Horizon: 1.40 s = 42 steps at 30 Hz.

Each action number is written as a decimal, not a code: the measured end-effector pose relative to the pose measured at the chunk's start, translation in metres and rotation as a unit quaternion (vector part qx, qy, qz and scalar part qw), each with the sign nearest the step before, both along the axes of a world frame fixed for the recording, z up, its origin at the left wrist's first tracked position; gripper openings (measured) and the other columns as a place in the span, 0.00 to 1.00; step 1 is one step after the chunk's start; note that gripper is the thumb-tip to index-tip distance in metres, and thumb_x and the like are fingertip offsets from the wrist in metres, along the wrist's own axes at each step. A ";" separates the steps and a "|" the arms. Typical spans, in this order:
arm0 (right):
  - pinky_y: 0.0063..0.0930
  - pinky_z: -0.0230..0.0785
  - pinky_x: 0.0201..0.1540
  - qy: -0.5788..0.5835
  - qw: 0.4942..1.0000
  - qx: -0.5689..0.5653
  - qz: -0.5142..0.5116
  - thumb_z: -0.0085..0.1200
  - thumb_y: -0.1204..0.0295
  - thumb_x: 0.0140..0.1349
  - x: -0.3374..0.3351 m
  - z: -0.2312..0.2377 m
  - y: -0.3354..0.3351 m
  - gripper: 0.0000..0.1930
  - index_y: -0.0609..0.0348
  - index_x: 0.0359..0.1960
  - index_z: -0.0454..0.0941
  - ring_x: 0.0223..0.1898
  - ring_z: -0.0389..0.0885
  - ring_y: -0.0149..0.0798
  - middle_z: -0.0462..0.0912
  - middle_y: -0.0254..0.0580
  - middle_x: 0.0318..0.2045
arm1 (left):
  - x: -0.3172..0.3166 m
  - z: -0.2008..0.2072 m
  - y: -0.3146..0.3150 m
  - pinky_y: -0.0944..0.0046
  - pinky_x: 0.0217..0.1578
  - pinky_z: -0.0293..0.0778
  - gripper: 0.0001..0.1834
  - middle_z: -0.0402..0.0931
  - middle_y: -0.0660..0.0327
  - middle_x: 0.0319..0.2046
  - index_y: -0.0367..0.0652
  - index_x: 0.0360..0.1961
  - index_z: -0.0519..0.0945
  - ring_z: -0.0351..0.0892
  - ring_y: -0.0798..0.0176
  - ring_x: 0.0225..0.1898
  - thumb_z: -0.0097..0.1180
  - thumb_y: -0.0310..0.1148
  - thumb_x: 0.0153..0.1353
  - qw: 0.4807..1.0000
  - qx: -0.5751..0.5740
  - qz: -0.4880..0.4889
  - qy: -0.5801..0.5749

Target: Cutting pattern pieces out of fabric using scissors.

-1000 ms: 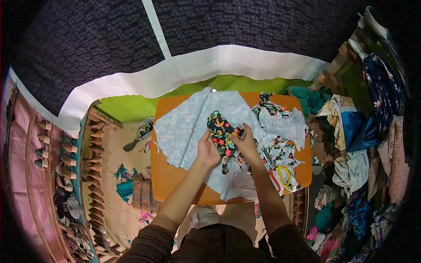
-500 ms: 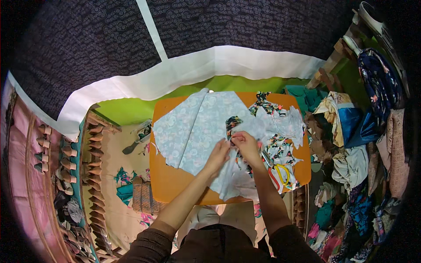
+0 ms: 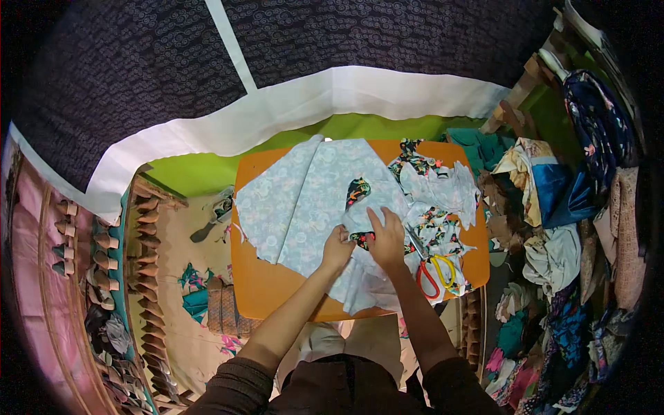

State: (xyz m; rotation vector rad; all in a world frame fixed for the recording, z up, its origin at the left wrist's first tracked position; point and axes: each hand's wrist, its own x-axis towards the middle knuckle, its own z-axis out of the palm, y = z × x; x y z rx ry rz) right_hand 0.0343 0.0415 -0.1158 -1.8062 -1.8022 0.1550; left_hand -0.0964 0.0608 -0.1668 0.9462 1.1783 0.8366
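Note:
A large light blue patterned cloth (image 3: 304, 200) lies spread over an orange table (image 3: 277, 290). On it sits a smaller dark piece with a colourful print (image 3: 357, 194), now mostly covered by a fold of the light blue cloth. My left hand (image 3: 337, 249) pinches the light blue cloth at the fold's lower edge. My right hand (image 3: 387, 235) presses flat on the folded cloth over the dark piece. Both hands touch each other near the table's middle.
Scissors with red and yellow handles (image 3: 432, 266) lie just right of my right hand, among printed fabric scraps (image 3: 443, 194). Piles of mixed cloth (image 3: 553, 207) crowd the right side. A dark curtain with a white band (image 3: 311, 104) hangs behind the table.
The dark printed piece lay open under both hands a second ago; the light blue cloth has since been folded over it, leaving only its upper tip and a sliver showing.

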 end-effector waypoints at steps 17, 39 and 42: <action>0.32 0.65 0.43 0.040 0.985 0.135 0.096 0.43 0.85 0.42 0.046 0.075 0.025 0.15 0.59 0.33 0.75 0.40 0.73 0.44 0.77 0.41 0.38 | -0.112 0.060 0.060 0.76 0.26 0.63 0.12 0.71 0.66 0.26 0.37 0.38 0.74 0.66 0.75 0.26 0.53 0.30 0.52 0.984 0.044 0.143 0.094; 0.32 0.64 0.41 -0.080 0.986 0.091 0.116 0.46 0.80 0.42 0.041 0.027 -0.005 0.15 0.59 0.35 0.74 0.39 0.74 0.41 0.76 0.39 0.36 | -0.018 0.038 -0.039 0.54 0.39 0.64 0.25 0.66 0.47 0.38 0.36 0.45 0.66 0.66 0.48 0.41 0.54 0.36 0.45 0.795 0.450 -0.112 0.392; 0.32 0.65 0.41 -0.086 0.984 0.095 0.120 0.46 0.81 0.41 0.048 0.032 -0.006 0.14 0.59 0.34 0.74 0.39 0.74 0.41 0.76 0.40 0.36 | -0.015 0.028 -0.047 0.56 0.34 0.65 0.20 0.68 0.52 0.33 0.37 0.40 0.70 0.68 0.52 0.35 0.54 0.35 0.45 0.763 0.466 -0.122 0.431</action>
